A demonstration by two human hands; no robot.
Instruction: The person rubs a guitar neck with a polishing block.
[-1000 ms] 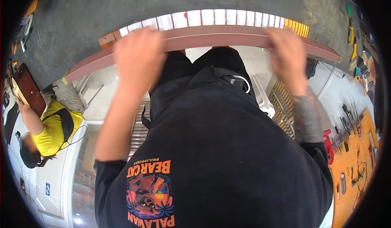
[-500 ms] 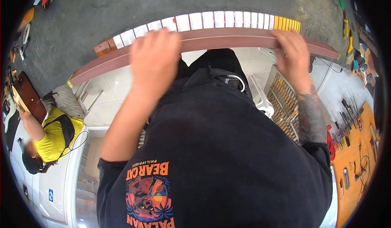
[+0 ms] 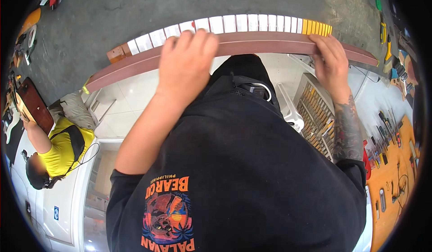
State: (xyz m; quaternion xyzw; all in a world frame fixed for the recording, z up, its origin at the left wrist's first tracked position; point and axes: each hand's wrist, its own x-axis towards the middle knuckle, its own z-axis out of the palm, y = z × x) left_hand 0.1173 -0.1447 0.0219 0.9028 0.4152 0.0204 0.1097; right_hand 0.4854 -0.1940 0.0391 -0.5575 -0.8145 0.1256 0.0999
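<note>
A long row of small white pieces (image 3: 229,23) lies side by side along a reddish-brown front edge (image 3: 261,40). Several narrow yellow pieces (image 3: 317,26) continue the row at its right end, and brown wooden blocks (image 3: 118,53) end it on the left. My left hand (image 3: 186,65) bends over the edge, its fingers slightly apart and the tips close to the white pieces; its thumb is hidden. Farther right, my right hand (image 3: 332,63) lays its fingers over the edge beside the yellow pieces, thumb lower down. I see nothing held in either hand.
The dark grey benchtop (image 3: 180,2) stretches beyond the row, with yellow-handled tools (image 3: 387,47) at its right. An orange tool board (image 3: 391,171) stands at lower right. On the left, a person in yellow (image 3: 69,148) holds a dark brown panel (image 3: 36,106). A slatted rack (image 3: 315,112) sits below.
My left hand has slid to the right along the edge and now shows without blur. My right hand has shifted slightly to the right. The row of pieces looks the same.
</note>
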